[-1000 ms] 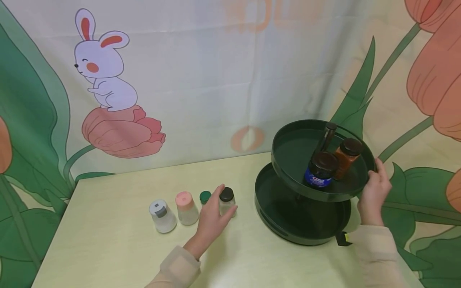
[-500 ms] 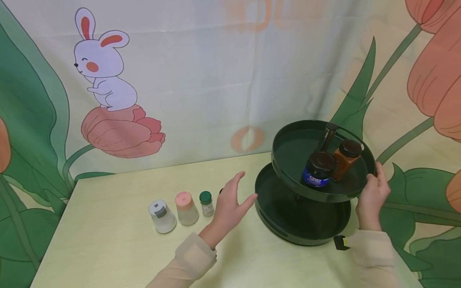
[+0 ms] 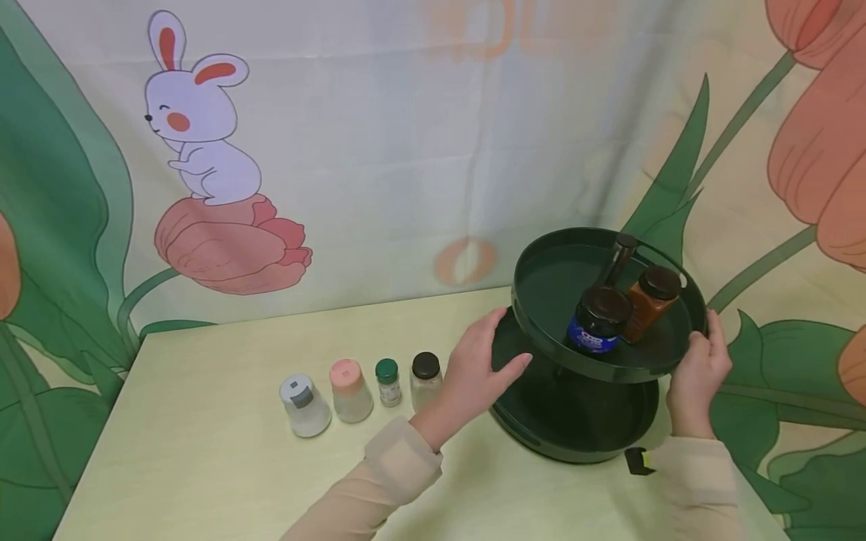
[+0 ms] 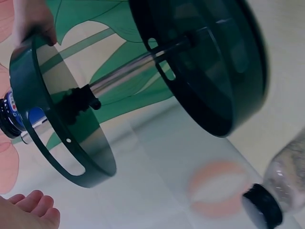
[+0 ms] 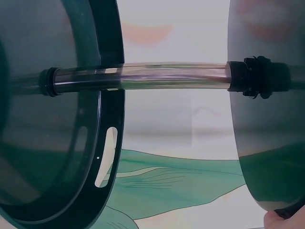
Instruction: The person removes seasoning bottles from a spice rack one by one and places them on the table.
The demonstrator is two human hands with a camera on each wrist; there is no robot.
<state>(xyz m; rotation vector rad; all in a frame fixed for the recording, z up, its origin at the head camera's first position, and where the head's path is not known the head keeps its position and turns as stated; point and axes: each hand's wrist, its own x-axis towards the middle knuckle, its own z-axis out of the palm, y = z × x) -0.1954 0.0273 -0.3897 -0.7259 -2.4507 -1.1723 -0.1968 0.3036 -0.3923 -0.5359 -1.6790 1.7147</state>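
Observation:
A dark green two-tier tray stand stands on the right of the table, its upper tray (image 3: 551, 274) above its lower tray (image 3: 575, 417). My right hand (image 3: 697, 379) grips the upper tray's right rim, fingers behind it and thumb at the front. Fingers spread and holding nothing, my left hand (image 3: 473, 372) is by the stand's left side; in the left wrist view its fingers (image 4: 40, 205) show apart from the upper tray. On the upper tray are a black-lidded jar with a blue label (image 3: 591, 334) and a black-capped bottle of orange-brown contents (image 3: 649, 308).
Left of the stand a row holds a grey-white-topped shaker (image 3: 307, 413), a pink-topped shaker (image 3: 350, 398), a green-capped small bottle (image 3: 389, 387) and a black-capped clear jar (image 3: 425, 383). A metal post (image 5: 171, 76) joins the trays. A printed curtain hangs behind.
My left hand has moved right, from over the black-capped clear jar to the stand's left side, uncovering the green-capped bottle and that jar. My right hand stays on the rim; the upper tray's contents have shifted slightly.

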